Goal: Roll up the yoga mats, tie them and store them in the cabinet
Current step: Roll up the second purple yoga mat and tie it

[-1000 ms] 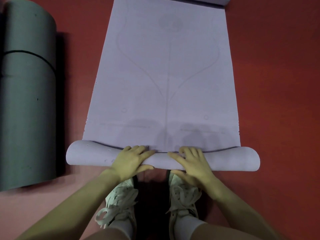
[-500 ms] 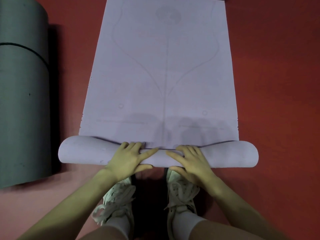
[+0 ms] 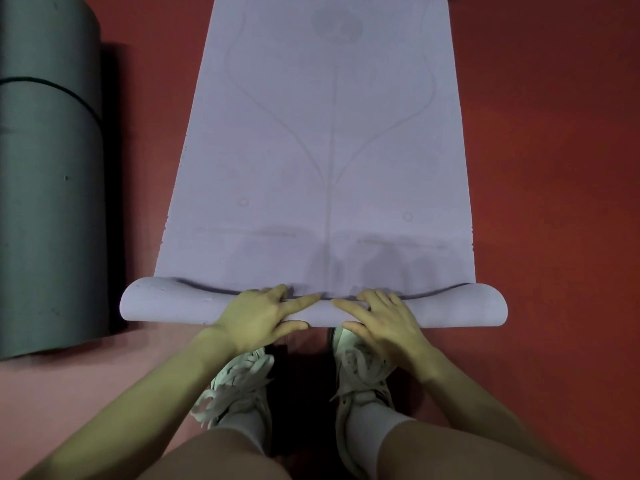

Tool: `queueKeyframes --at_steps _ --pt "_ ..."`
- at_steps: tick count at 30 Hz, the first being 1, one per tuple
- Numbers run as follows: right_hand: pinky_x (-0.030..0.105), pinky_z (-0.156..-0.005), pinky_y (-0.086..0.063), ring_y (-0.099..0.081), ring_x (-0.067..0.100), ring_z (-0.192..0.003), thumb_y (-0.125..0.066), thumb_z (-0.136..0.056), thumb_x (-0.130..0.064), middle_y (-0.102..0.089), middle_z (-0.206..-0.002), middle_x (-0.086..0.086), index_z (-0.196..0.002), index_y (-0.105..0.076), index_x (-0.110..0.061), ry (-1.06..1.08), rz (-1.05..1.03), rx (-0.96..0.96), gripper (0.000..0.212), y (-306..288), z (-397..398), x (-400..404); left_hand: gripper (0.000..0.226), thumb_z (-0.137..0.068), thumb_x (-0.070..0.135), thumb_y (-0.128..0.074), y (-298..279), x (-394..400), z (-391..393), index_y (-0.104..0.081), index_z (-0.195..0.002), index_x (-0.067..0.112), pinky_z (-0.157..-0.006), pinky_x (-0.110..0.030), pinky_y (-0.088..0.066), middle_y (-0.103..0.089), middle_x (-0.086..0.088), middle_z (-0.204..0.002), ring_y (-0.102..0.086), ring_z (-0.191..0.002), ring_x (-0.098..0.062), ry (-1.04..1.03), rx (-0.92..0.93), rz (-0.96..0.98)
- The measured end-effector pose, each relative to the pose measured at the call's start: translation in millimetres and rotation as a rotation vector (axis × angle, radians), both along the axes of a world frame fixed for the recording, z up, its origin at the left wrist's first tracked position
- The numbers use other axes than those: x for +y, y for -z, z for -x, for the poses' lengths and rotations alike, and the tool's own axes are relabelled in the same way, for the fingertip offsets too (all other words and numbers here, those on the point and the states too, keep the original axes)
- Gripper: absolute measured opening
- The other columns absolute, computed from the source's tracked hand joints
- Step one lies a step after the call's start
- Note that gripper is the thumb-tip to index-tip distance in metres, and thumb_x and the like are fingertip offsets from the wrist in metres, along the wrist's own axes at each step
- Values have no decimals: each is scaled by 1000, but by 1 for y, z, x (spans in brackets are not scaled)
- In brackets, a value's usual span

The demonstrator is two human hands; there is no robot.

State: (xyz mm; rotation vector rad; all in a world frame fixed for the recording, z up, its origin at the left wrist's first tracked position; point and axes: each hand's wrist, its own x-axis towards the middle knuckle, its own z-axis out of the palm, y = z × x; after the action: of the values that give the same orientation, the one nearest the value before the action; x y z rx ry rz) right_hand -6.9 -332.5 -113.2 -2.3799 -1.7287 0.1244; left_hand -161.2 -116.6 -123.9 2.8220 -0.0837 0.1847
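Note:
A lilac yoga mat with faint printed lines lies spread on the red floor, running away from me. Its near end is curled into a low roll that spans the mat's width. My left hand rests on the roll left of centre, fingers spread over its top and thumb against its near side. My right hand lies the same way right of centre. A dark grey-green mat lies rolled at the left, with a black cord around it.
My two feet in white laced shoes stand just behind the roll. Red floor stretches right of the mat. A paler pink strip of floor lies at the near left. No cabinet is in view.
The lilac roll has turned slightly forward over the flat mat under both hands. The view has shifted a little, bringing the grey-green roll further into the frame.

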Motion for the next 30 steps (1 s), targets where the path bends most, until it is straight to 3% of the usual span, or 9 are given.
queueKeyframes --at_steps 3,5,9,13,16,19,22,25,30 --pt "32 -70 -39 -55 19 -78 -31 -96 -51 -57 -92 0 -126 -47 -35 28 5 45 38 7 0 -2 58 -98 60 -15 10 -3 0 -54 -132 34 -52 -25 -46 -56 0 -74 -57 -57 -20 -29 30 -30" --pt "33 -71 -36 -55 22 -80 -23 -100 -52 -57 -94 3 -125 -55 -31 18 -12 75 45 11 3 -4 60 -99 59 -14 14 -6 2 -58 -130 33 -60 -28 -44 -54 -1 -76 -55 -66 -21 -46 40 -87" --pt "38 -79 -35 -52 28 -89 -30 -99 -53 -57 -103 9 -119 -66 -27 77 -40 70 49 15 6 -5 64 -97 59 -14 18 -8 -2 -64 -123 30 -70 -30 -42 -53 -2 -94 -44 -82 -19 -70 36 -109" --pt "33 -78 -30 -41 21 -87 -32 -95 -56 -40 -104 -1 -128 -59 -25 -23 -34 74 53 12 -4 -1 69 -98 59 -9 16 -1 -8 -63 -125 26 -66 -26 -48 -59 1 -96 -43 -84 -17 -65 53 -137" --pt "30 -77 -28 -38 17 -82 -38 -93 -52 -37 -97 -7 -129 -57 -28 -42 -14 75 48 10 -10 3 57 -98 57 -19 12 -1 -8 -53 -133 27 -63 -27 -46 -55 1 -92 -46 -78 -18 -88 24 -110" --pt "30 -74 -27 -39 17 -78 -40 -92 -49 -47 -89 -7 -123 -59 -29 -43 -3 33 42 9 -11 7 43 -94 54 -32 11 0 -9 -51 -125 30 -61 -29 -44 -52 0 -88 -47 -75 -20 -56 5 -64" --pt "28 -72 -28 -48 18 -74 -39 -91 -48 -55 -85 -9 -119 -64 -32 -20 19 34 40 9 -17 13 51 -89 60 -38 13 5 -9 -63 -117 26 -64 -29 -44 -53 -2 -91 -48 -78 -20 -37 14 -77" --pt "28 -76 -27 -49 19 -81 -40 -90 -47 -57 -92 -11 -116 -64 -34 11 32 53 38 10 -16 17 56 -85 62 -39 16 5 -11 -66 -116 25 -70 -31 -44 -46 -1 -104 -44 -85 -20 -61 41 -84" --pt "28 -80 -29 -40 18 -88 -43 -84 -59 -52 -105 -6 -123 -61 -29 -61 19 50 52 12 -22 19 58 -95 61 -24 20 9 -17 -64 -120 25 -65 -27 -45 -46 6 -94 -38 -81 -14 -35 71 -16"
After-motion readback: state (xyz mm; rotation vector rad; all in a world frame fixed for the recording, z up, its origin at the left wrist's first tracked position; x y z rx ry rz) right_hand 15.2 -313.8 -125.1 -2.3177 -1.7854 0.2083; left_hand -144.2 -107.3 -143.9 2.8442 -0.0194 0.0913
